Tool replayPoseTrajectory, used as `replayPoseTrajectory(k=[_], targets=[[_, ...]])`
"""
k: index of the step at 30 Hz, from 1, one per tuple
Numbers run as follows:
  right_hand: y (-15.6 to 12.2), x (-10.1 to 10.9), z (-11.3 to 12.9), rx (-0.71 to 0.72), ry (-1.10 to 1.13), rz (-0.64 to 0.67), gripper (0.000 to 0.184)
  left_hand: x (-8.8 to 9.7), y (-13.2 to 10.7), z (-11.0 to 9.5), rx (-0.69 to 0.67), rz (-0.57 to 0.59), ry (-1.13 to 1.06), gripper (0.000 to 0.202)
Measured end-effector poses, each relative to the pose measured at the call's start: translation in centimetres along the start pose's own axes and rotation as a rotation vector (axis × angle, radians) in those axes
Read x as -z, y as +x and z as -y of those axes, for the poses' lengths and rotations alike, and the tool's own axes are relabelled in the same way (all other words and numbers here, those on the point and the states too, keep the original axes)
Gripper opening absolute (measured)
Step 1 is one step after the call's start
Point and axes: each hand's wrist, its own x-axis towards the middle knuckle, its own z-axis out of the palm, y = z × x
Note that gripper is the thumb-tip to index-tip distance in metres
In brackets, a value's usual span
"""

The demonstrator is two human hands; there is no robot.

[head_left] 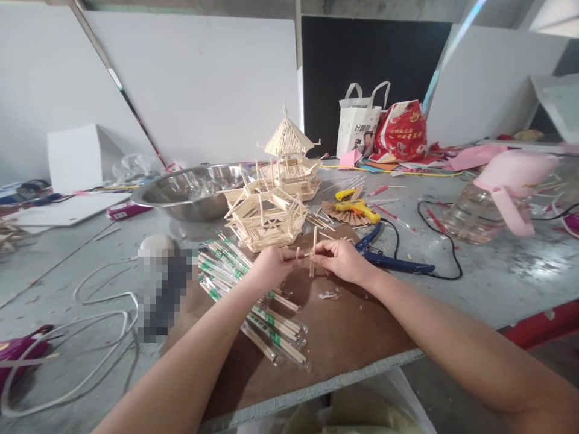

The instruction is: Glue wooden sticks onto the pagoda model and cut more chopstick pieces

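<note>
My left hand (270,265) and my right hand (340,259) meet over a brown board (344,331) on the table. Both are closed in a pinch on a small assembly of short wooden sticks (313,250); one stick stands upright between the fingertips, others run crosswise. Just beyond the hands stands a model pavilion of wooden sticks (266,211), with a second, taller stick pagoda (289,157) behind it. A pile of wrapped disposable chopsticks (253,301) lies under my left wrist.
A steel bowl (190,193) sits at the back left. A yellow glue gun (357,208), blue pliers (389,259) and a black cable (434,241) lie right of the hands. A pink-capped clear bottle (493,202), bags (384,129) and white cables (90,325) surround the work area.
</note>
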Motion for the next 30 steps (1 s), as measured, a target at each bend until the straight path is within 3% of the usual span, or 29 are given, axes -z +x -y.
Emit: replayPoseTrajectory(k=[5, 8, 10, 14, 19, 24, 30], targets=[[0.0, 0.1, 0.0, 0.021, -0.049, -0.018, 0.018, 1.6, -0.1, 0.5, 0.123, -0.167, 0.461, 0.027], [0.0, 0.0, 0.0, 0.02, -0.037, -0.016, 0.018, 1.8, -0.1, 0.9, 0.204, -0.161, 0.589, 0.028], [0.0, 0.0, 0.0, 0.012, -0.02, -0.01, 0.018, 1.7, -0.2, 1.0, 0.185, -0.183, 0.606, 0.029], [0.0, 0.0, 0.2, -0.004, -0.018, -0.013, 0.018, 1.2, -0.3, 0.6, 0.066, -0.276, 0.506, 0.028], [-0.1, 0.1, 0.2, 0.007, 0.007, -0.001, 0.017, -0.4, -0.3, -0.5, -0.144, -0.113, 0.187, 0.024], [0.0, 0.0, 0.1, -0.013, 0.033, 0.01, 0.018, -1.5, -0.3, -0.9, -0.138, -0.062, -0.005, 0.024], [0.0, 0.0, 0.1, 0.003, 0.045, 0.006, 0.017, -2.1, -0.2, -0.8, -0.117, 0.017, -0.086, 0.024]])
